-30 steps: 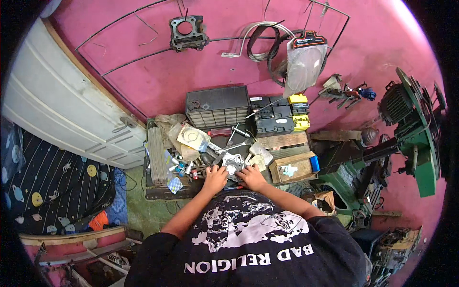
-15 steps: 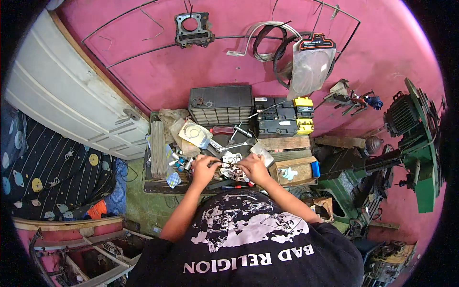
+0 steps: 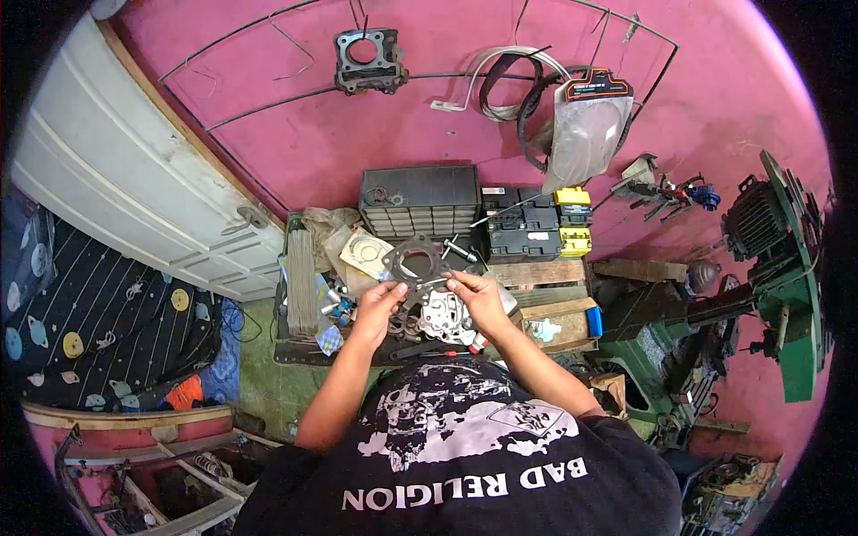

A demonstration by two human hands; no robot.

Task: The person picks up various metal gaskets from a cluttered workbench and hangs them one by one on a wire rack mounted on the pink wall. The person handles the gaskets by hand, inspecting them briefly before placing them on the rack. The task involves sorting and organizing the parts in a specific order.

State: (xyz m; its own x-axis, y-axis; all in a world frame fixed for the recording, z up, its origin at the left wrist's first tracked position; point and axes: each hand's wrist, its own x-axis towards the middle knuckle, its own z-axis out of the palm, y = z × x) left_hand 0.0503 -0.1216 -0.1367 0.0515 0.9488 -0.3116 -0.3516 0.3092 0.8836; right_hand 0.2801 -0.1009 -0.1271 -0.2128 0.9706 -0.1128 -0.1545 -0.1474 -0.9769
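Observation:
A dark flat gasket (image 3: 394,259) with a large round hole is held up above the workbench. My left hand (image 3: 380,305) pinches its lower left edge between thumb and fingers. My right hand (image 3: 476,299) grips the lower right edge in the same way. Beneath the hands lies a pale metal engine part (image 3: 441,314) with several openings. Left of it, partly hidden by my left hand, are small metal pieces. A T-handle wrench (image 3: 458,251) lies just beyond the gasket.
Behind stand a black drawer cabinet (image 3: 420,189) and several batteries (image 3: 523,225). A wooden tray (image 3: 561,327) is at the right, and stacked grey strips (image 3: 301,284) lie at the left. A green machine (image 3: 797,304) flanks the bench; an engine cylinder (image 3: 368,61) hangs on the pink wall.
Both hands have risen and moved away from me, off the pale engine part. The gasket, hard to make out before, now shows plainly, held up between them.

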